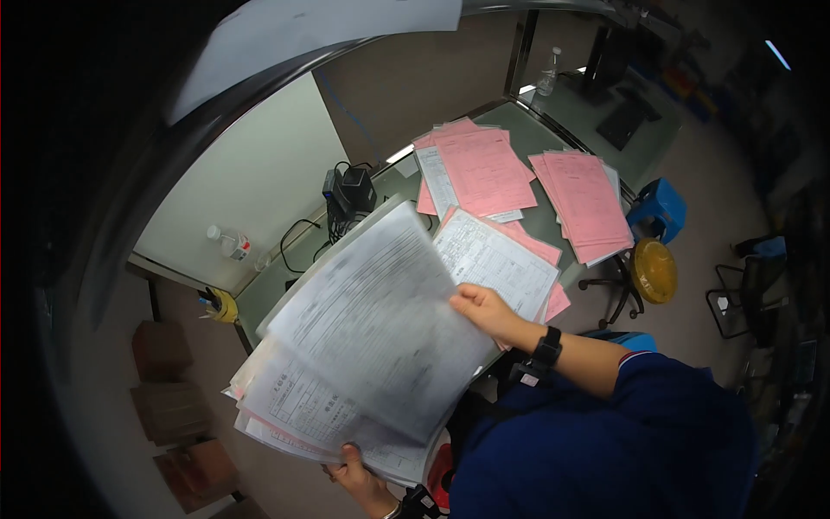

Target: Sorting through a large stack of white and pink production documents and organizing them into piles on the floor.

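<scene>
A thick stack of printed papers [294, 389], with white and pink edges showing, is tilted over the near side of the desk. My left hand [359, 480] is closed on its lower edge, thumb on top. With thumb and fingers pinched, my right hand [487, 311] grips the right edge of a large, slightly blurred printed sheet [372, 303], lifted over the stack and looking translucent. Just beyond that hand, a pile of white and pink forms [501, 259] lies on the desk. My right wrist wears a black band.
Two more piles of pink forms [484, 169] [588, 203] lie farther back on the green desk [540, 130]. Black adapters and cables [350, 195], a plastic bottle [232, 244] and a yellow pen holder [223, 304] are at the left. A blue stool [661, 208] and yellow seat [653, 271] stand right.
</scene>
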`<state>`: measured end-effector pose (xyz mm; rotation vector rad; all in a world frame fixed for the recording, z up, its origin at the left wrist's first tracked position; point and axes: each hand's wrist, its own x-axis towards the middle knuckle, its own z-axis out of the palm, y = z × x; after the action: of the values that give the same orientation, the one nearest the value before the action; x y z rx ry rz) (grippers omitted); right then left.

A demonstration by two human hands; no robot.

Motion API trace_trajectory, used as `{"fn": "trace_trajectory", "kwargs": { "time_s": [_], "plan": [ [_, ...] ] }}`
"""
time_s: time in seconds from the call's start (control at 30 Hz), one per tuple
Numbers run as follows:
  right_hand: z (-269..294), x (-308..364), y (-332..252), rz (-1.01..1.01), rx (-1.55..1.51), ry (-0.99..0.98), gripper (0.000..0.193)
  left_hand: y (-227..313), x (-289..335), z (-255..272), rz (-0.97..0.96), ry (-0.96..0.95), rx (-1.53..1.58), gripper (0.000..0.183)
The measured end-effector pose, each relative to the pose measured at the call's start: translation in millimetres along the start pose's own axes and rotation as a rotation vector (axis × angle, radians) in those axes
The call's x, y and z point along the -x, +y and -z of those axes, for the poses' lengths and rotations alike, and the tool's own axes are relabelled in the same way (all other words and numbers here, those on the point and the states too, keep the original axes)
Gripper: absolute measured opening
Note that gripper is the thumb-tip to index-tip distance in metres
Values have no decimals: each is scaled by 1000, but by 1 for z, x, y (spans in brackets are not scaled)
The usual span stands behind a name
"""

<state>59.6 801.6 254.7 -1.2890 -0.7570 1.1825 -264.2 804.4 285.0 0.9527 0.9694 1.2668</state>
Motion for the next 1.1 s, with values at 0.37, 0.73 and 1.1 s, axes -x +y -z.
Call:
{"fn": "trace_trajectory", "kwargs": {
  "time_s": [0.37,0.73,1.1],
  "plan": [
    [441,24,17,271,250,908,25,-58,32,-142,7,39,154,40],
    [465,-20,12,307,894,719,40,-51,65,-191,88,117,236,39],
    [119,2,-55,-149,94,-335,39,-54,82,-184,127,222,191,40]
  ]
}}
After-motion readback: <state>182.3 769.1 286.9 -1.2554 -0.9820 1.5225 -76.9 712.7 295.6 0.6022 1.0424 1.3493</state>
